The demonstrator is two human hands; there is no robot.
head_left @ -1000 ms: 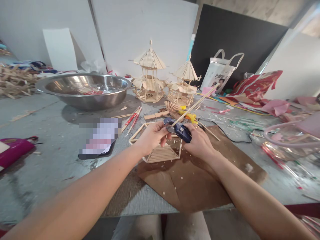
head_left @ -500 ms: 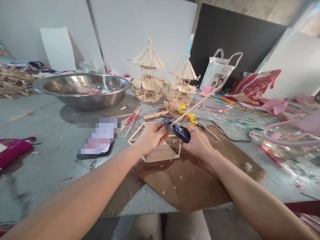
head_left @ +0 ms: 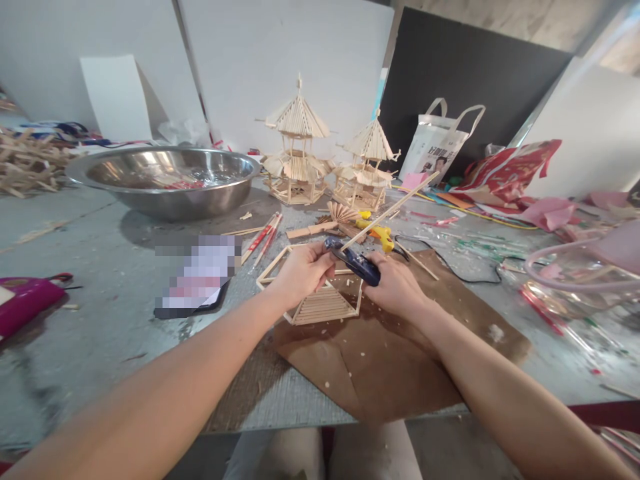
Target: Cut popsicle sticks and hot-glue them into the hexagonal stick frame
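My right hand (head_left: 397, 283) is wrapped round a dark blue hand cutter (head_left: 361, 265), which points left toward my other hand. A thin wooden stick (head_left: 393, 210) crosses the cutter's head and slants up to the right. Pinched fingers of my left hand (head_left: 303, 270) hold the stick's lower end, which they mostly hide. Below both hands lies a flat hexagonal frame of wooden sticks (head_left: 320, 308), with one front section filled by parallel sticks. My hands cover part of this frame.
Brown board (head_left: 395, 373) lies under the frame. Behind are a yellow glue gun (head_left: 379, 235) with a black cord and two stick pagodas (head_left: 299, 160) (head_left: 367, 160). A phone (head_left: 197, 273), steel basin (head_left: 170, 200) and magenta tool (head_left: 27, 303) are left; a clear container (head_left: 575, 297) is right.
The cutter's handles look closer together in my right hand. The stick's far tip has dipped slightly to the left. My left hand has barely moved.
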